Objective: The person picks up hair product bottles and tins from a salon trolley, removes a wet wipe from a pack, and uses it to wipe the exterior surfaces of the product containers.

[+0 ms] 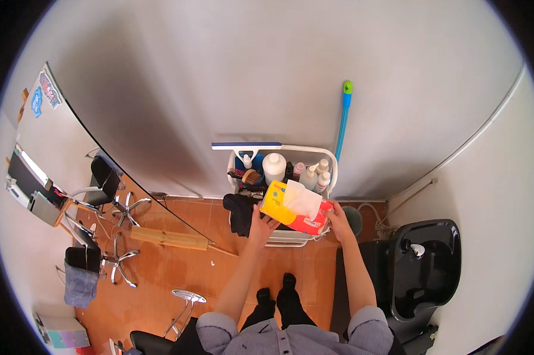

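Note:
Between my two hands is a yellow and red soft pack of tissues (pixel 278 202), with a white tissue (pixel 300 199) sticking out of its top. My left hand (pixel 262 226) grips the pack's left end, and my right hand (pixel 338 219) has its right end. The pack is held over the front of a white trolley (pixel 289 244). Behind it in the trolley stand a large white bottle (pixel 274 166), a pump bottle (pixel 309 177) and several smaller bottles. A wooden brush (pixel 251 176) lies to their left. Dark cloth (pixel 240 215) hangs over the trolley's left front corner.
A squeegee (pixel 247 145) rests across the trolley's back left rim. Behind the trolley, a blue pole with a green tip (pixel 346 95) leans on the wall. To the right is a black shampoo basin (pixel 426 270). A mirror (pixel 71 137) and a salon chair (pixel 82 266) are at left.

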{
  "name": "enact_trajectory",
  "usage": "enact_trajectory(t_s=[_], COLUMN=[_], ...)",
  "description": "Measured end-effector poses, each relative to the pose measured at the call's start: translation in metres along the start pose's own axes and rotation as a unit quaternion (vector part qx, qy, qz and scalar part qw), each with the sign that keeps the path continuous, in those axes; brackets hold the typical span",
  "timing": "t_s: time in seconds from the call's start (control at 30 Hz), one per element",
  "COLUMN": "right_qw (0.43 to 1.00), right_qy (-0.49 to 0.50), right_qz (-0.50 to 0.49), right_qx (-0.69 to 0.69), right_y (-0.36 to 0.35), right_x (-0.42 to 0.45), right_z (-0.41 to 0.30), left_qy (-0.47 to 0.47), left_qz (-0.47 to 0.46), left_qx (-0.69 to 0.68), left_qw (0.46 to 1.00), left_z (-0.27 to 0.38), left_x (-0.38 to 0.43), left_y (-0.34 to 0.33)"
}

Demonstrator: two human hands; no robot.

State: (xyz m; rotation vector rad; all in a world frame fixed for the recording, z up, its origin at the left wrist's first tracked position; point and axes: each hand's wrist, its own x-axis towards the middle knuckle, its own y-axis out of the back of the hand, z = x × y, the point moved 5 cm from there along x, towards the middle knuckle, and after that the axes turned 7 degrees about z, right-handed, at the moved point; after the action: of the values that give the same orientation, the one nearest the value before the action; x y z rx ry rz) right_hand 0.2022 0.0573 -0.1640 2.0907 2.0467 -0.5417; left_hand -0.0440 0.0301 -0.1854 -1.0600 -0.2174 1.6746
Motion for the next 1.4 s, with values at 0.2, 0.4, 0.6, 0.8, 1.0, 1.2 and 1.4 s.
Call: enact_trajectory(t_s=[0.2,0.4,0.6,0.8,1.0,1.2,1.4], right_qw=[0.97,0.891,0.692,0.691,0.669,0.736,0.786], right_qy=[0.164,0.286,0.291,0.281,0.298,0.356,0.436], right_qz=[0.031,0.038,0.119,0.051,0.056,0.175,0.031], right_qx=[-0.175,-0.349,-0.65,-0.664,-0.678,-0.548,-0.437], right_y=[0.021,0.008,0.006,-0.006,-0.013,-0.052,-0.154], right_x=[0.051,0.055,0.054,0.05,0.046,0.026,-0.004], right_z=[0.025,0.031,0.043,0.042,0.047,0.028,0.022], left_qy=[-0.057,-0.112,-0.188,-0.166,-0.126,-0.281,-0.406], left_qz=[0.045,0.053,0.023,0.015,-0.01,0.084,0.2], left_qx=[0.218,0.562,0.701,0.734,0.743,0.636,0.437], left_qw=[0.973,0.818,0.687,0.658,0.657,0.713,0.778], left_z=[-0.02,-0.02,-0.029,-0.03,-0.025,-0.005,0.048], left_x=[0.052,0.049,0.065,0.078,0.065,0.037,-0.029], left_y=[0.047,0.028,0.039,0.035,0.023,0.021,0.033])
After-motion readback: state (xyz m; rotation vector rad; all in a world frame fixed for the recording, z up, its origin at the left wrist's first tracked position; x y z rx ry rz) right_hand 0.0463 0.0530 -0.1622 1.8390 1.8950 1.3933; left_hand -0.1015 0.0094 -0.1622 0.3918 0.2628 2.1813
